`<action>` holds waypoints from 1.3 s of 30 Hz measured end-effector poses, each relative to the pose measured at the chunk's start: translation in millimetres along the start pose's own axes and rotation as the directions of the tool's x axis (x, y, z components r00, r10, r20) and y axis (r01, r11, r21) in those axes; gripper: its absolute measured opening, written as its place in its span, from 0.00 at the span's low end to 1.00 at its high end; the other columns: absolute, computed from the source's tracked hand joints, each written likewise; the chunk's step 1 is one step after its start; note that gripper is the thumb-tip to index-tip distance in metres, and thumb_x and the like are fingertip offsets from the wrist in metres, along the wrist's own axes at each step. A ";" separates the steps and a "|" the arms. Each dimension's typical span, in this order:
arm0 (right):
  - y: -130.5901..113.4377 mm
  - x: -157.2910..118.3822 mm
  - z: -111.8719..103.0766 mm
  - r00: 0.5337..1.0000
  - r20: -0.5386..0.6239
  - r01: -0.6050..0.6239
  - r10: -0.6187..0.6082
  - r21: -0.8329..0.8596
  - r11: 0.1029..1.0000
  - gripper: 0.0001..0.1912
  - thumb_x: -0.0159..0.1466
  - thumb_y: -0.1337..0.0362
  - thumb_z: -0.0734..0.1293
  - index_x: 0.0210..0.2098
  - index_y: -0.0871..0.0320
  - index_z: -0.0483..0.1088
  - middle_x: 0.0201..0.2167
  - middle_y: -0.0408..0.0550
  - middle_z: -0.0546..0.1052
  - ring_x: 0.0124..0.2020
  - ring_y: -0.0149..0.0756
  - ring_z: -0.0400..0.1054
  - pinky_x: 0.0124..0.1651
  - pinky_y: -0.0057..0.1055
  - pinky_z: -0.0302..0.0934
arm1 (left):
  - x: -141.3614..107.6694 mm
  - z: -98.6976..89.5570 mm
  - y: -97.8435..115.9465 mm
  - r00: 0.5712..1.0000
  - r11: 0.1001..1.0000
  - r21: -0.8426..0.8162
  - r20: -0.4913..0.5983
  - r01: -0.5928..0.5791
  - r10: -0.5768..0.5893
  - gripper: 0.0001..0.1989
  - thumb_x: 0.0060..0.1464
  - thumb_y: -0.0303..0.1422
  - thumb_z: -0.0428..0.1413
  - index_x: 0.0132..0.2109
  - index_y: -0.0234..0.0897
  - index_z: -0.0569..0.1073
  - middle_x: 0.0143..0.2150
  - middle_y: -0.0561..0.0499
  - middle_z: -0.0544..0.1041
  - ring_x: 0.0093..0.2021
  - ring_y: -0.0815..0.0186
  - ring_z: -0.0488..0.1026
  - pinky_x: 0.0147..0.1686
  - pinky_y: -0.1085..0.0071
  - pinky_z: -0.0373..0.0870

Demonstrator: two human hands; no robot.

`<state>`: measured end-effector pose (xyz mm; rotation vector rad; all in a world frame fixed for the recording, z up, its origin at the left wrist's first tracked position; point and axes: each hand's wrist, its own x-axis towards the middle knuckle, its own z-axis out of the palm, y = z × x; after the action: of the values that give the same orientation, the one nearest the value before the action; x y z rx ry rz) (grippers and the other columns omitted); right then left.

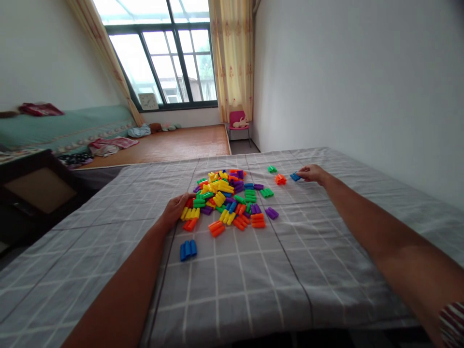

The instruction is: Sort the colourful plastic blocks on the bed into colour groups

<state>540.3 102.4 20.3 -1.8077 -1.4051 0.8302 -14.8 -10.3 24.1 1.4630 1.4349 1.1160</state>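
A heap of plastic building pieces (pixel 217 186) in yellow, orange, green, blue and purple lies on the grey checked cloth; each piece looks like short tubes joined side by side. To the right of the heap, my right hand (pixel 314 174) pinches a blue piece (pixel 295 177) at the cloth. An orange piece (pixel 280 180) and a green piece (pixel 271 169) lie just left of it. My left hand (pixel 176 211) rests against the heap's left edge with fingers stretched along it, beside yellow pieces (pixel 190 213); its fingertips are partly hidden. A blue piece (pixel 188 250) lies apart, nearer me.
The grey checked cloth (pixel 246 280) covers the bed-like surface before me. A white wall (pixel 355 87) runs along the right. Beyond are a brown mat (pixel 174 142), a pink chair (pixel 238 117) with a plush toy, and a window. A dark cabinet (pixel 32 188) stands left.
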 end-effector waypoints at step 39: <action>-109.1 -125.3 81.8 0.548 0.689 0.711 -0.475 -0.084 0.698 0.20 0.51 0.49 0.72 0.39 0.53 0.74 0.30 0.42 0.77 0.34 0.36 0.70 0.36 0.29 0.61 | 2.8 0.7 -5.6 0.999 0.999 -0.014 0.036 -0.037 0.038 0.35 0.46 0.58 0.54 0.47 0.32 0.78 0.35 0.46 0.80 0.32 0.62 0.74 0.30 0.70 0.69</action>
<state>388.9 10.3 74.1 -1.0926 -2.5855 0.8468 -15.9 -7.2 18.7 1.4990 1.3778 1.1144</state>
